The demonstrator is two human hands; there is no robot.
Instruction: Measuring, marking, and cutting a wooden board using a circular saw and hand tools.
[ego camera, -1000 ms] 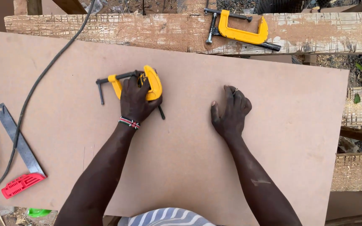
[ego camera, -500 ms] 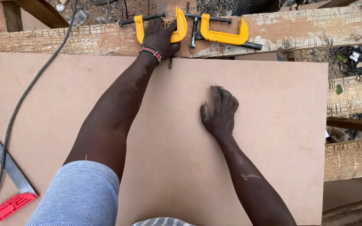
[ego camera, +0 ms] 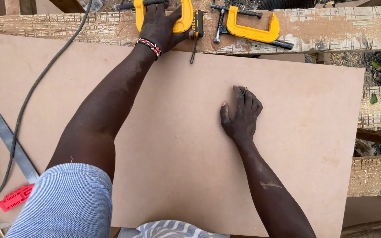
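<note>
While the large brown fibreboard sheet [ego camera: 177, 145] is spread flat over the workbench, its long axis running left to right, it is pressed down by the right hand [ego camera: 241, 115], palm flat and fingers together. At the far edge, on the rough wooden plank [ego camera: 331, 28], a yellow C-clamp [ego camera: 182, 17] is gripped by the left hand [ego camera: 159, 24]; it is judged carried there but not yet tightened on anything. A second yellow C-clamp [ego camera: 250, 27] lies just beside, screw pointing left.
</note>
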